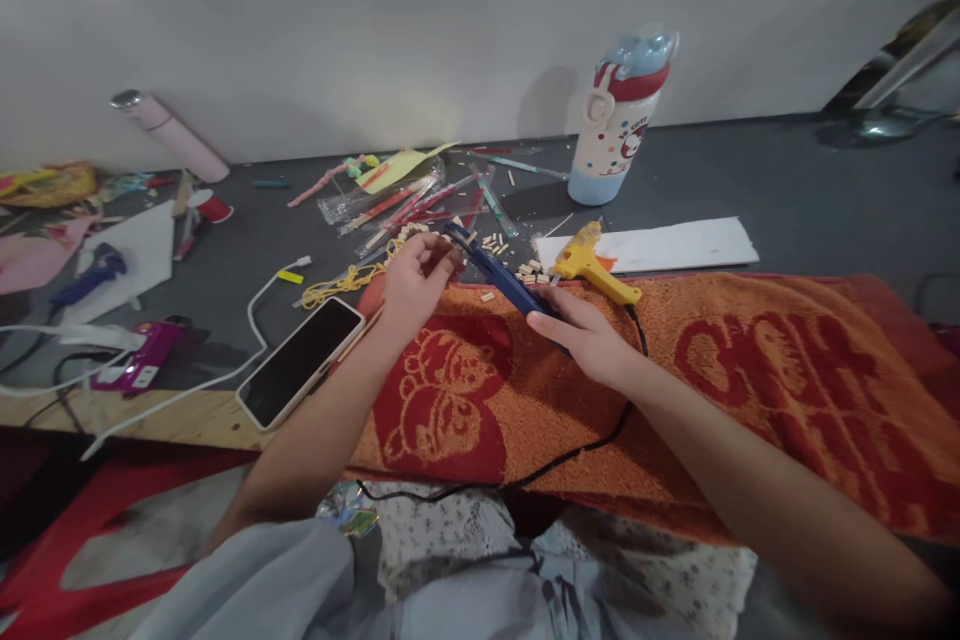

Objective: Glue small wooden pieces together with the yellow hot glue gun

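My right hand (581, 332) is wrapped around a long dark blue hand tool (504, 282), held at a slant above the towel, its jaw-like tip pointing up and left. A small pale bit of wood seems to sit at that tip, though I cannot be sure. Close to the tip, the fingers of my left hand (422, 278) are pinched together; what they hold is hidden. Short cut wooden pieces (532, 273) lie scattered beneath the tool. To the right, a yellow hot glue gun (589, 263) rests across a white board (682, 244) and the orange-red towel (577, 400).
A bottle (621, 125) stands behind the glue gun. Wrapped chopsticks (420, 200) and yellow string (346, 282) lie at the back. Left are a phone (301, 360), a white cable (259, 315), a purple power strip (141, 360), a blue glue gun (90, 278) and a pink flask (176, 135).
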{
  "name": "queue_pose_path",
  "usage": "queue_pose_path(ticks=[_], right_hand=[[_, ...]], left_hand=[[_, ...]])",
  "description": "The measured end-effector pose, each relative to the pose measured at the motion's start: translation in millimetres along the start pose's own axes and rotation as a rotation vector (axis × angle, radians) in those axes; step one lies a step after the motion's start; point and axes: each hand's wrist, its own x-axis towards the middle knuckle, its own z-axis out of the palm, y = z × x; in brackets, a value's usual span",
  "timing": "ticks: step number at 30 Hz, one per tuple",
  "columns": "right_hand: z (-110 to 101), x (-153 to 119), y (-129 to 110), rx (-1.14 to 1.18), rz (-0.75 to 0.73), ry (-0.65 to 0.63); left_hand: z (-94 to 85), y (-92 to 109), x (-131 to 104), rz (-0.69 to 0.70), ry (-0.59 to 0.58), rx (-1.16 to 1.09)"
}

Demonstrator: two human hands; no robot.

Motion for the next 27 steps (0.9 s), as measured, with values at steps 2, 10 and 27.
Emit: queue_pose_path(ticks=[2, 10, 27], right_hand=[[-0.3, 0.3, 1.0, 0.020, -0.001, 0.013], [0.8, -0.8, -3.7, -0.080, 0.022, -0.017], [-5.2, 0.1, -9.1, 0.137, 0.099, 0.042]], left_hand=[[-0.7, 3.1, -1.2, -0.010, -0.032, 0.062], [-6.1, 12.1, -5.2, 0.080, -0.051, 0.453], [-5.3, -3.2, -4.0, 0.013, -0.057, 0.182]])
